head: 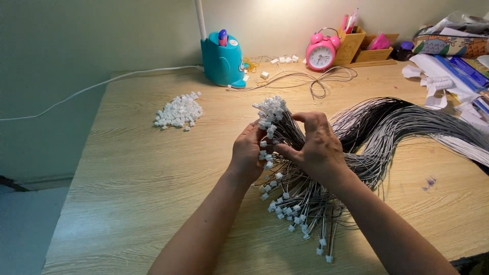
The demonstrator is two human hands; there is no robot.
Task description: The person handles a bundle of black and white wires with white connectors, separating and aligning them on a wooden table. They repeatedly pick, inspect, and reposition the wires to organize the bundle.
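My left hand (248,153) and right hand (317,147) meet over the middle of the wooden desk (137,178), both working in a thick bundle of grey and black wires (387,125) tipped with small white plastic connectors (270,109). My left grip is curled closed around the connector ends, fingers wrapped on the near side of the bunch; my right grip is pinched shut on a few wires just beside it, thumb and fingertips pressed together, the back of the hand toward me. The two hands are touching or very nearly so — I cannot tell which.

From my hands the bundle sweeps away toward 2 o'clock and off the right edge of the desk. A fan of shorter wire ends with connectors (300,214) spills toward 6 o'clock, lying flat on the wood below my wrists.

At 10 o'clock, well apart from my hands, lies a loose heap of white connectors (178,112). At 12 o'clock stands a teal lamp base (222,58) with a white cord (102,84) running off to the left. Toward 1 o'clock there is a pink twin-bell alarm clock (321,51), a coil of thin wire (316,79) in front of it, and a wooden desk organiser (367,48) holding pens. At 2 o'clock — a clutter of papers and packets (448,56).
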